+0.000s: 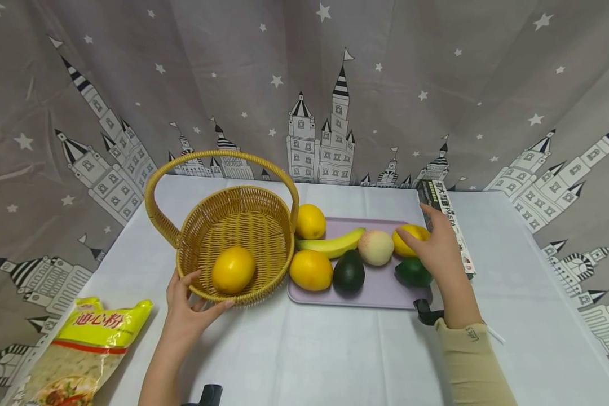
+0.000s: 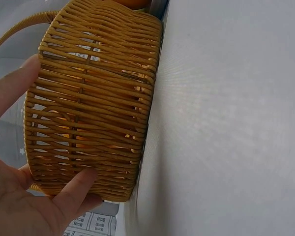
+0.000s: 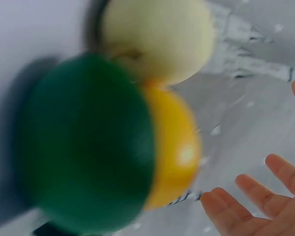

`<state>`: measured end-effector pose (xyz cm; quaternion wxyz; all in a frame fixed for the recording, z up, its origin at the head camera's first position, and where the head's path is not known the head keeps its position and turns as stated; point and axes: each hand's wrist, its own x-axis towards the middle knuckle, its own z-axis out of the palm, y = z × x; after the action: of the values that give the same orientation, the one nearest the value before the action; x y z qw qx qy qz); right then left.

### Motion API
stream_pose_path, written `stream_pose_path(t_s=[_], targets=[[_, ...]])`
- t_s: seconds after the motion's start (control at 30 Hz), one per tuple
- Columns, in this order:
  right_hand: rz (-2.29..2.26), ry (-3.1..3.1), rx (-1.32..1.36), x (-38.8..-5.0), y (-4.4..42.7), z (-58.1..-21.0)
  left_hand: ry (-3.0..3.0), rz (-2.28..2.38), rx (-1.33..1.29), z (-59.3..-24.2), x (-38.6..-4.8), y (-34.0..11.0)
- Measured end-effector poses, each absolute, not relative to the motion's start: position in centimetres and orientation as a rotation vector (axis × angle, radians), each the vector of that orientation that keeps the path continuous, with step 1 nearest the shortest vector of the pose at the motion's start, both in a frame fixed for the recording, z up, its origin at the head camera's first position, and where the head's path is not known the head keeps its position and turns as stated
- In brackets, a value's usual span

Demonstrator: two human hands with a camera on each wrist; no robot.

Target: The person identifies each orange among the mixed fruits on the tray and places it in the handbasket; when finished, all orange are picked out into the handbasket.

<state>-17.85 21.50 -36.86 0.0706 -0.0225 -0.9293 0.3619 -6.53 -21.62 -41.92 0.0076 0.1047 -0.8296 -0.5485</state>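
A wicker basket (image 1: 235, 225) with a tall handle stands on the table, one orange (image 1: 234, 270) inside it. My left hand (image 1: 190, 307) holds its near rim; in the left wrist view, the fingers (image 2: 78, 189) lie against the woven side (image 2: 88, 108). My right hand (image 1: 438, 242) reaches over the right end of the tray, fingers spread, beside a yellow-orange fruit (image 1: 410, 239). Just in front of that fruit lies a dark green avocado (image 1: 413, 272). The right wrist view shows a gap between the fingers (image 3: 265, 196) and the yellow-orange fruit (image 3: 177, 147).
A lilac tray (image 1: 380, 299) also bears a peach (image 1: 376, 247), a banana (image 1: 332, 246), another avocado (image 1: 349, 272) and two oranges (image 1: 310, 270) near the basket. A pasta box (image 1: 449, 217) lies behind my right hand. At the front left is a yellow-topped food bag (image 1: 88, 344).
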Motion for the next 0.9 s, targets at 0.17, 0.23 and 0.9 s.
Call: stream_pose_path(t_s=[0.17, 0.23, 0.9], targets=[[1.073, -2.885, -0.11, -18.3, 22.6, -38.5, -2.593, -1.71, 0.322, -41.9, -6.5, -21.7], [1.077, -2.899, -0.103, -18.4, 22.9, -39.2, -2.594, -1.704, 0.32, -42.0, -6.5, -21.7], [1.147, -2.905, -0.195, -18.8, 23.8, -41.8, -2.597, -1.722, 0.323, -42.1, -6.6, -21.8]])
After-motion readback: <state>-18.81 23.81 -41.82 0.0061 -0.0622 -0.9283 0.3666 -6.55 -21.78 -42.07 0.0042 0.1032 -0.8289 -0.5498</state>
